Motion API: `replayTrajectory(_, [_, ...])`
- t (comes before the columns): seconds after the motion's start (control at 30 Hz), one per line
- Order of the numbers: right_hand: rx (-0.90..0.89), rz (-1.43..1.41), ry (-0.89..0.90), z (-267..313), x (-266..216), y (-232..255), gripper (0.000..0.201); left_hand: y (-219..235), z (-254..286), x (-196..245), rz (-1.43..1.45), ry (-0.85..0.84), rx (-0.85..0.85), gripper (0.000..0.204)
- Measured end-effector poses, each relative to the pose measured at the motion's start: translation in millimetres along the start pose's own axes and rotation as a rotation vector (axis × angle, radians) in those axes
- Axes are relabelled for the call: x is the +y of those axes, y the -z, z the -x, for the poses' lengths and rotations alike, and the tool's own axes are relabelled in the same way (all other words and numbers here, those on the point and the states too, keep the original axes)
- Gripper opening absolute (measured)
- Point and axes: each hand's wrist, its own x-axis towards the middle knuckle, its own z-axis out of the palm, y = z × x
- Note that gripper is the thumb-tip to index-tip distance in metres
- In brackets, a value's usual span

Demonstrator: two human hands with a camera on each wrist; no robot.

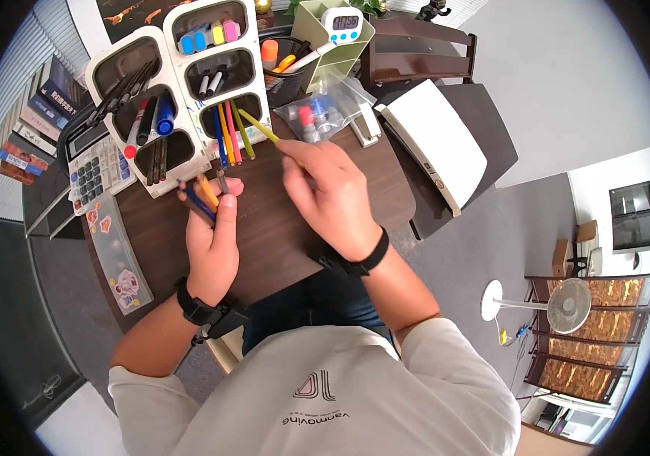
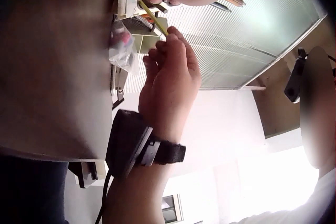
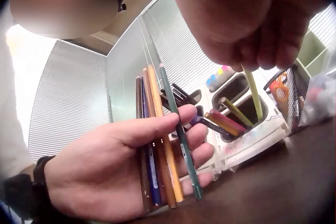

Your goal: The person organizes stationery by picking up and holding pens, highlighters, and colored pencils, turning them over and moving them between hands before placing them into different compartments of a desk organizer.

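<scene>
My right hand point(image 1: 332, 194) pinches a yellow-green pencil point(image 1: 258, 125) by one end. The pencil's other end reaches into the front right compartment of a white desk organizer point(image 3: 247, 150). Several coloured pencils point(image 1: 234, 137) lean in that same compartment. Lower and to the left, my left hand point(image 1: 215, 243) holds a loose bundle of coloured pencils point(image 3: 169, 166) between thumb and fingers. Dark green, orange, brown and blue ones show in the right wrist view. Black, red and blue pens point(image 1: 142, 121) stand in the organizer's left column.
Right of the organizer are a black mesh cup point(image 1: 283, 87), a green holder with a white timer point(image 1: 341, 24), a clear bag of small bottles point(image 1: 321, 114) and a stapler point(image 1: 366, 125). A calculator point(image 1: 101, 171) and a stickered clear case point(image 1: 120, 254) lie on the left.
</scene>
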Motion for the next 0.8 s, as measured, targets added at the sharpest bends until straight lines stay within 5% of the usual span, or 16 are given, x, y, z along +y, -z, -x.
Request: replayTrajectory(0.8, [-0.166,-0.273,-0.073,-12,10,-32,0.030,4,-10,-9,0.402,0.073,-0.081,0.030])
